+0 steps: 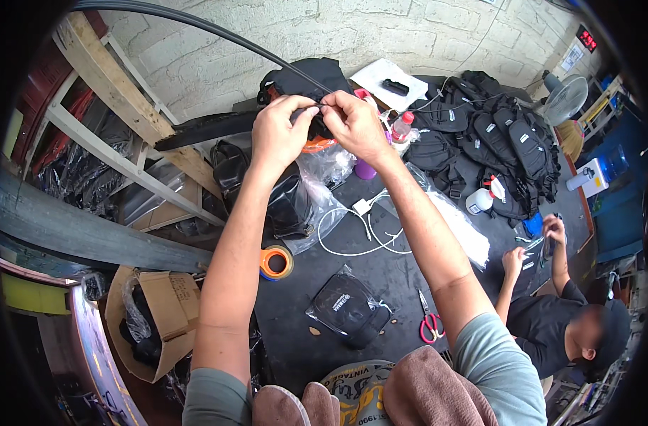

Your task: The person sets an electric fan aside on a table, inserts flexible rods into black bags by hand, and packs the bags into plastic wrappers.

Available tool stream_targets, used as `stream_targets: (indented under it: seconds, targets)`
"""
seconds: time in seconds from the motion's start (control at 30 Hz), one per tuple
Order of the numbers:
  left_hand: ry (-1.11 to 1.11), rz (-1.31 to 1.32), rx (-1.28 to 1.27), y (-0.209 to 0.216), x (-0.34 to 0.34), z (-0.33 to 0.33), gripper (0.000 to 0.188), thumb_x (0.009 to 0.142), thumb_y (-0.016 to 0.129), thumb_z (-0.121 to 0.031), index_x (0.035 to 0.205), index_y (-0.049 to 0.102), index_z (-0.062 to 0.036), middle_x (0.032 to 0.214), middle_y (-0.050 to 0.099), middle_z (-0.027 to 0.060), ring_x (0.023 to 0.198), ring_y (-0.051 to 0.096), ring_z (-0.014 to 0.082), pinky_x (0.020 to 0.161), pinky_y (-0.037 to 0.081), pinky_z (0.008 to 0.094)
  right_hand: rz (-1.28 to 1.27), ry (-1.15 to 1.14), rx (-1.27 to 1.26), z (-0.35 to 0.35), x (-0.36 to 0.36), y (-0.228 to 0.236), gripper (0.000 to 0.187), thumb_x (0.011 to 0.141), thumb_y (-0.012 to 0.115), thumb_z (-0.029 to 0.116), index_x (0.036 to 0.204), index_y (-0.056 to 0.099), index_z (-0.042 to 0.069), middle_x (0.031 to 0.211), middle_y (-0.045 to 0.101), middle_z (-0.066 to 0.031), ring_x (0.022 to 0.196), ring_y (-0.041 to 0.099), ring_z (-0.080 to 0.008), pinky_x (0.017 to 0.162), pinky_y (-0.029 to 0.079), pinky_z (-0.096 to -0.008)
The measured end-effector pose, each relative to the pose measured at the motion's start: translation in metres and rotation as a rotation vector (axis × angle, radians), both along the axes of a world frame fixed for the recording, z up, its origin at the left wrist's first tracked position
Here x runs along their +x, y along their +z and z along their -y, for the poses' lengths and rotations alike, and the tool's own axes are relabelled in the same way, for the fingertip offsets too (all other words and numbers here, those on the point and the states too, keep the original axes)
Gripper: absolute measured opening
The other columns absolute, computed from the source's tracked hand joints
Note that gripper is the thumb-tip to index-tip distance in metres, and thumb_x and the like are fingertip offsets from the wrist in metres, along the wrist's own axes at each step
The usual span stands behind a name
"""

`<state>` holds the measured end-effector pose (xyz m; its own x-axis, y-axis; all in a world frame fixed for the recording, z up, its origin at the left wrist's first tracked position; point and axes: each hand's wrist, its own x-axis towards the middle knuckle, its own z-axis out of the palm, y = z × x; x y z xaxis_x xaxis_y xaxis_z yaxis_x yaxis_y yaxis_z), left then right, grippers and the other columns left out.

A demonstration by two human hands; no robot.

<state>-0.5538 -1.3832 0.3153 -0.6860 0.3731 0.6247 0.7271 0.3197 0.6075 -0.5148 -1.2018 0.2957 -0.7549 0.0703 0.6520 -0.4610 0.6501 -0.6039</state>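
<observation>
Both arms reach forward over the dark table. A long black cord (pixel 217 32), two strands side by side, bows down from the upper left to my fingers. My right hand (pixel 354 126) pinches it between thumb and fingers. Close beside it, my left hand (pixel 285 131) is closed in a pinch on the same dark cord; the fingertips nearly meet and hide its end. Behind the hands lies a black bag (pixel 317 74). Below them are clear plastic wrap (pixel 320 170) and a purple container (pixel 365 170).
A plastic-wrapped black cap (pixel 349 305), red-handled scissors (pixel 430 326), an orange tape roll (pixel 275 263) and a white cable (pixel 324 245) lie on the table. Black backpacks (pixel 508 135) pile up at right. A co-worker (pixel 551 326) sits at lower right. Wooden shelving (pixel 118 78) stands left.
</observation>
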Motion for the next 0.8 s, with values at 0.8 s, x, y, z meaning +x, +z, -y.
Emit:
stream_targets:
  seconds: [0.8]
  targets:
    - [0.028,0.469,0.022,-0.019,-0.031,0.017,0.024,0.098,0.069,-0.013,0.117,0.067,0.0017,0.086,0.071,0.0067,0.079,0.066,0.0119,0.076,0.053,0.0269,-0.03,-0.248,0.038,-0.045,0.015,-0.028,0.013,0.087,0.077,0.017,0.097,0.078,0.01,0.08,0.073,-0.01,0.07,0.073,-0.0252,0.065,0.056,-0.0379]
